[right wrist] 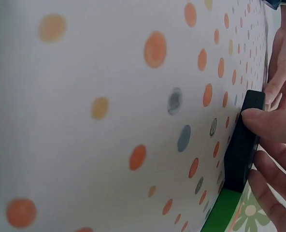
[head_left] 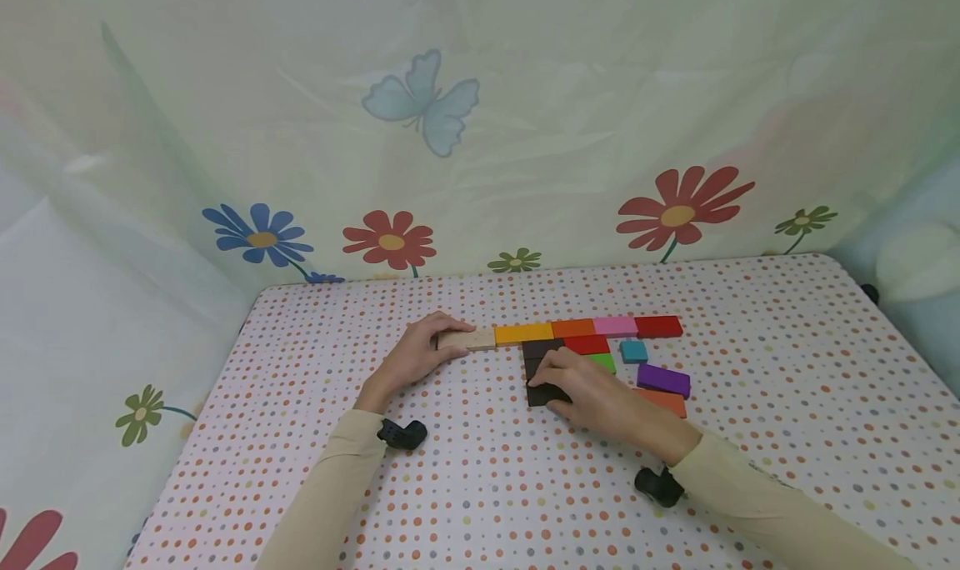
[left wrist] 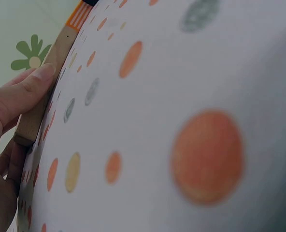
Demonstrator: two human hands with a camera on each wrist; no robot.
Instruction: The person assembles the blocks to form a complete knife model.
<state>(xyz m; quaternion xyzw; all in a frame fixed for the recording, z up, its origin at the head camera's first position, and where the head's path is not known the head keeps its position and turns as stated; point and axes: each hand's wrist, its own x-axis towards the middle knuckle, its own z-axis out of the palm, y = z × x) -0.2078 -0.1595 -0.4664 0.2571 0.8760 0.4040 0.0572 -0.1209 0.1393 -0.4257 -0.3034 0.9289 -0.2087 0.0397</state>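
Presently, the left hand (head_left: 416,355) is gripping a plain wooden block (head_left: 480,339) at the left end of a row on the dotted worktop (head_left: 465,503), just beside a yellow block (head_left: 525,333). Well apart from it, the right hand (head_left: 592,391) is pinching a black block (right wrist: 238,157), whose end is meeting a green block (right wrist: 221,212). A purple block (head_left: 663,380) is lying farther right, near a small blue block (head_left: 633,352).

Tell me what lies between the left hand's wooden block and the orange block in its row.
The yellow block lies between the wooden block and the orange block, in the head view.
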